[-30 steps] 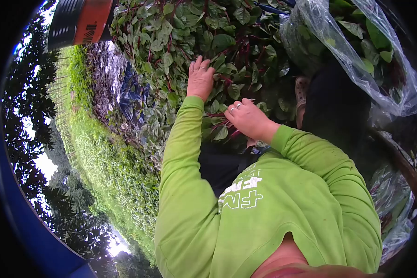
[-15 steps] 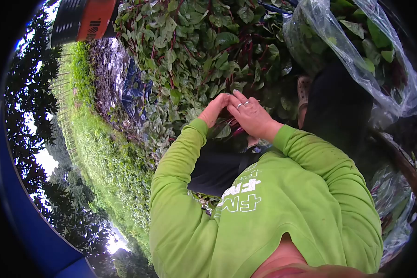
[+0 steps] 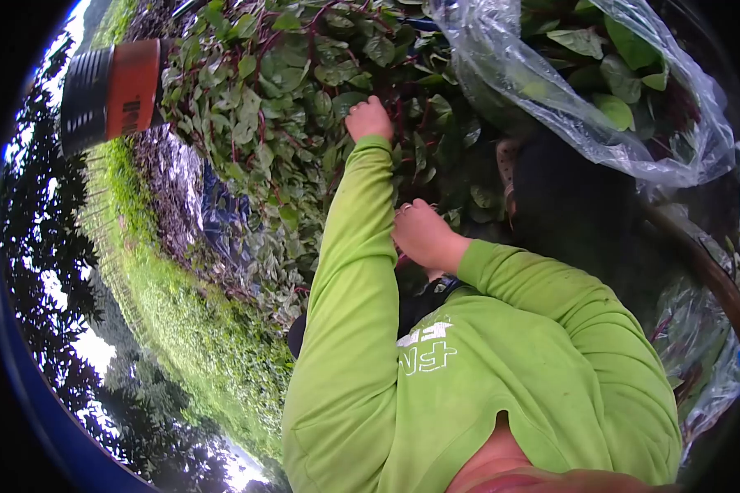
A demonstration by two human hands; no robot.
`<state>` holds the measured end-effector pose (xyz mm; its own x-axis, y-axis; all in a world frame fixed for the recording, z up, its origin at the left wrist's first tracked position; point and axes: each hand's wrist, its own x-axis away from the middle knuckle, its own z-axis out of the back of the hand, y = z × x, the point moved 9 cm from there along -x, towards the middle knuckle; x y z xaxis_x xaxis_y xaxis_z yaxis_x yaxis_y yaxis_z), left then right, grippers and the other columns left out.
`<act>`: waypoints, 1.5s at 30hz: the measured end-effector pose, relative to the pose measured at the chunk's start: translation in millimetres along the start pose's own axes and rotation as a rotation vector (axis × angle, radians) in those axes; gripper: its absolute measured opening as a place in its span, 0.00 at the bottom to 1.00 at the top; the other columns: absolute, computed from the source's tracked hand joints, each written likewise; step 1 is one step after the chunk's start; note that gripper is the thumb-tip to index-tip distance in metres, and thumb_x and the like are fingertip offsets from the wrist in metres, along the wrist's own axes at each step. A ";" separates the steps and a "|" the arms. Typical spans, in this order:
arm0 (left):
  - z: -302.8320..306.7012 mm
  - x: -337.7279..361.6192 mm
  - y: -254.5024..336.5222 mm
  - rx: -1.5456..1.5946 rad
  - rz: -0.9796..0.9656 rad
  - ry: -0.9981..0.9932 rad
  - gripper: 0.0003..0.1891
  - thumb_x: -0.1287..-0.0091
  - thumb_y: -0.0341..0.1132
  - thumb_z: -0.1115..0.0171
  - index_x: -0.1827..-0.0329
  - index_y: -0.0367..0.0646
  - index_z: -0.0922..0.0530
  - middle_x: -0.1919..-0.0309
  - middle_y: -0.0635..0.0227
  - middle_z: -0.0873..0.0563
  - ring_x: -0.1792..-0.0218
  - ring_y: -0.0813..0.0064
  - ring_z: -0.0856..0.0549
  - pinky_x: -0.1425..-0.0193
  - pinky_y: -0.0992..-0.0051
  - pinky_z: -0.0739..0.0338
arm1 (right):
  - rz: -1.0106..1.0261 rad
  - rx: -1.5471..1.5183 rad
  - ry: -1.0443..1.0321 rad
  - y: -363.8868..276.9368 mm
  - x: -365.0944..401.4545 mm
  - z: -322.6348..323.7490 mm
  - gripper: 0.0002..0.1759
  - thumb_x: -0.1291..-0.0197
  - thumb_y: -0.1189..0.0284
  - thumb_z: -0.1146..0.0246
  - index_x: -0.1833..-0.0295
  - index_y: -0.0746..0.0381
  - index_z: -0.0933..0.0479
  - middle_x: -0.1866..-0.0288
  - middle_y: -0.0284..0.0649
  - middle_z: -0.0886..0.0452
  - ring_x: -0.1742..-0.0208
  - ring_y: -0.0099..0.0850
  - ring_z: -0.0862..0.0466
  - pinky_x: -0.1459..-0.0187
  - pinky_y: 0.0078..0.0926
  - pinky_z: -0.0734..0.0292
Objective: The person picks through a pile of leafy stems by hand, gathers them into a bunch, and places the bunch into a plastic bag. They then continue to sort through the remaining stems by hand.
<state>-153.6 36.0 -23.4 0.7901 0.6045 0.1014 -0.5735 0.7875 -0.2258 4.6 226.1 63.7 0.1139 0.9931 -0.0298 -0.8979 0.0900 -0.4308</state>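
Red-stemmed leafy greens (image 3: 292,74) form a thick pile in front of me. My left hand (image 3: 370,119) reaches into the pile, its fingers closed among the leaves; what they pinch is hidden. Nearer my body, my right hand (image 3: 426,234) is curled closed. A bit of red stem shows just below its fingers, so it appears to hold some stems, though most of them are out of sight. A ring shows on its finger. Both arms wear bright green sleeves.
A clear plastic bag (image 3: 567,115) with large green leaves lies at the upper right. More clear plastic (image 3: 699,353) sits at the right, beside a brown curved bar (image 3: 707,283). A black and orange drum (image 3: 111,97) stands at the upper left. A clog (image 3: 506,177) shows near the pile.
My hands were together over the stems and are now apart. The left hand has moved up into the pile and closed; the right has drawn slightly down and curled. The view has shifted.
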 end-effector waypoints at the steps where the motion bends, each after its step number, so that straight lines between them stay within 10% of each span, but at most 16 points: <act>1: -0.2 -5.0 -1.9 0.006 -0.010 -0.022 0.14 0.34 0.41 0.33 0.49 0.47 0.21 0.53 0.55 0.12 0.46 0.52 0.14 0.44 0.54 0.18 | -0.011 -0.019 0.072 1.1 1.3 4.1 0.08 0.41 0.68 0.39 0.58 0.55 0.18 0.64 0.35 0.15 0.58 0.34 0.15 0.55 0.33 0.29; 14: 169.8 107.5 -136.0 0.349 -0.236 0.369 0.17 0.33 0.32 0.35 0.40 0.46 0.18 0.56 0.56 0.14 0.50 0.52 0.15 0.47 0.57 0.21 | -0.001 -0.092 0.113 -1.5 2.4 1.3 0.18 0.41 0.70 0.40 0.46 0.63 0.22 0.57 0.40 0.16 0.53 0.35 0.16 0.51 0.34 0.29; 17: 146.0 152.7 -154.8 0.349 -0.155 0.475 0.19 0.32 0.33 0.34 0.38 0.48 0.20 0.58 0.58 0.14 0.53 0.53 0.15 0.50 0.57 0.20 | 0.012 -0.067 0.163 -3.8 5.0 1.1 0.16 0.42 0.70 0.38 0.49 0.62 0.22 0.58 0.40 0.16 0.54 0.35 0.16 0.51 0.34 0.29; 21: 70.1 174.8 -155.4 0.329 -0.026 0.054 0.16 0.31 0.36 0.35 0.40 0.51 0.17 0.61 0.60 0.14 0.60 0.51 0.15 0.57 0.56 0.20 | 0.042 -0.039 0.200 -7.5 10.1 8.1 0.10 0.42 0.70 0.39 0.55 0.60 0.22 0.60 0.40 0.16 0.55 0.36 0.16 0.51 0.35 0.29; 27: 95.8 103.1 -119.6 0.337 -0.216 0.456 0.13 0.32 0.31 0.37 0.46 0.43 0.16 0.57 0.54 0.14 0.54 0.50 0.15 0.47 0.57 0.20 | 0.050 -0.036 0.213 -10.2 8.4 8.3 0.10 0.41 0.70 0.40 0.54 0.60 0.22 0.60 0.39 0.16 0.55 0.35 0.16 0.52 0.34 0.29; 36: -26.4 46.0 -165.4 0.401 0.508 -0.161 0.25 0.39 0.37 0.39 0.39 0.33 0.21 0.40 0.40 0.17 0.37 0.44 0.18 0.31 0.56 0.24 | 0.052 -0.019 0.231 -7.9 7.9 9.5 0.10 0.39 0.69 0.40 0.53 0.59 0.22 0.60 0.38 0.15 0.55 0.34 0.16 0.51 0.34 0.29; 45: -5.9 83.5 -209.7 0.968 0.361 -0.259 0.23 0.41 0.32 0.35 0.41 0.36 0.15 0.50 0.60 0.09 0.50 0.67 0.12 0.41 0.70 0.22 | 0.084 -0.017 0.161 -12.6 8.4 7.7 0.20 0.39 0.69 0.41 0.42 0.64 0.22 0.57 0.40 0.16 0.53 0.34 0.16 0.50 0.34 0.29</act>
<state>33.9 -79.4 26.6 0.5341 0.7386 0.4114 -0.7825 0.2477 0.5712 13.6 233.9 75.9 0.1067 0.9719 -0.2099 -0.9002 0.0047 -0.4354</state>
